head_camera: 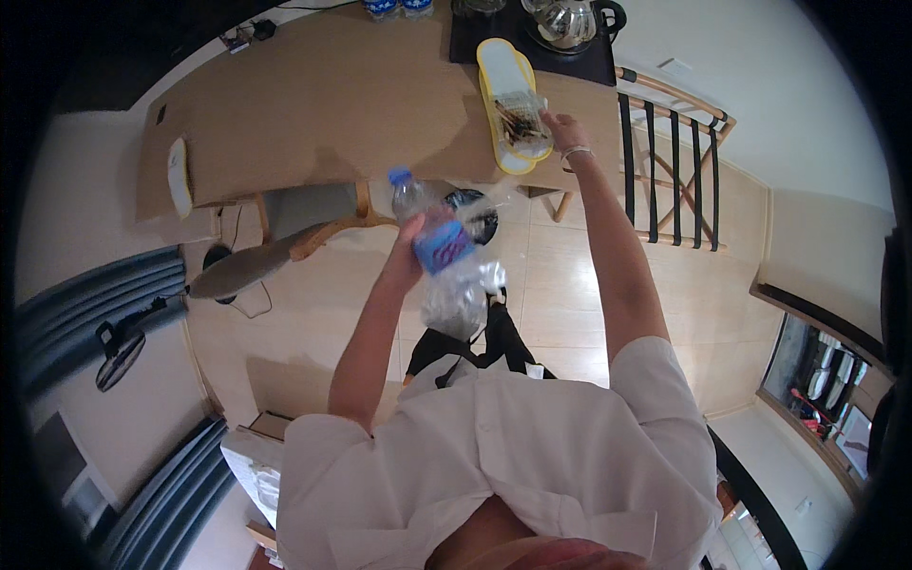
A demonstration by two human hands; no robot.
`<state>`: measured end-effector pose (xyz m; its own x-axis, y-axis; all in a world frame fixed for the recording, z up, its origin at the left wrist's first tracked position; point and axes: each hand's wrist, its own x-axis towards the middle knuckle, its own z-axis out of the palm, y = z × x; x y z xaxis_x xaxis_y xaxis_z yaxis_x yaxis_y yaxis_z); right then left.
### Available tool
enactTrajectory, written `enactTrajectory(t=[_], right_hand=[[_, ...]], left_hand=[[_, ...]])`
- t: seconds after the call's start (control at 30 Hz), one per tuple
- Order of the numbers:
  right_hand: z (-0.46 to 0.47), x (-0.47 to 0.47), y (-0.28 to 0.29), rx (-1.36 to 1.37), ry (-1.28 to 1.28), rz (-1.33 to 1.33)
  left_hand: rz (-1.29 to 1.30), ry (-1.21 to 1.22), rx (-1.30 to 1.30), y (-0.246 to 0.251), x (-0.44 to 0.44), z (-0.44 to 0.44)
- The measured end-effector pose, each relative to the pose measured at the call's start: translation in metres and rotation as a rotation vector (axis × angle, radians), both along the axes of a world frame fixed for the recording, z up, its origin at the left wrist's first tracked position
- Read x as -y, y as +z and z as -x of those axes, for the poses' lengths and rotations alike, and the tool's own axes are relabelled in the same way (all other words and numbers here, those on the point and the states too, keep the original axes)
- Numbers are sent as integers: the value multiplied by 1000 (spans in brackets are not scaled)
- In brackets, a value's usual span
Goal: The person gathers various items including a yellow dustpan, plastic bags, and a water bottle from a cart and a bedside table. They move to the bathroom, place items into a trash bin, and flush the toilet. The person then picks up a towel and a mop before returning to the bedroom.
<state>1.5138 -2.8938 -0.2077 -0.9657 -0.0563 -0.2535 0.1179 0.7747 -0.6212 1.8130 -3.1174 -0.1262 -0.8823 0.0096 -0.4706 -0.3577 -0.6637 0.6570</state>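
My left hand point(413, 249) holds a clear plastic bottle point(443, 242) with a blue cap and a blue label, in front of the desk's near edge. Other clear, crumpled plastic, blurred, shows just below and beside it. At the desk's right part, my right hand point(564, 132) has its fingertips at the edge of a clear plastic container point(524, 122) with dark brown pieces in it. Whether the fingers grip it cannot be told. Beneath the container lie white slipper-shaped pads with yellow rims point(507, 68).
A steel kettle point(568, 27) stands on a black tray point(476, 44) at the back. Two bottles point(399, 7) stand at the far edge. Another yellow-rimmed white item point(178, 177) is at the desk's left end. A chair point(249, 267) and a strapped wooden rack point(673, 171) flank the desk's front and right.
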Motion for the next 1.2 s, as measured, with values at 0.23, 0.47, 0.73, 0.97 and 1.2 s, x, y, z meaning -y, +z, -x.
enactTrajectory(t=[0.23, 0.47, 0.73, 0.97, 1.2], right_hand=[[11, -3, -31, 233, 124, 200], [-46, -8, -27, 99, -185, 284], [-81, -6, -22, 190, -415, 581], [-111, -15, -28, 167, -458, 502], [-132, -11, -2, 184, -521, 415]], left_hand=[[109, -162, 16, -48, 36, 169], [5, -288, 221, -60, 23, 210], [95, -511, 214, -40, 15, 231], [398, -801, -22, -39, 3, 249], [416, -954, -67, -34, -17, 242]])
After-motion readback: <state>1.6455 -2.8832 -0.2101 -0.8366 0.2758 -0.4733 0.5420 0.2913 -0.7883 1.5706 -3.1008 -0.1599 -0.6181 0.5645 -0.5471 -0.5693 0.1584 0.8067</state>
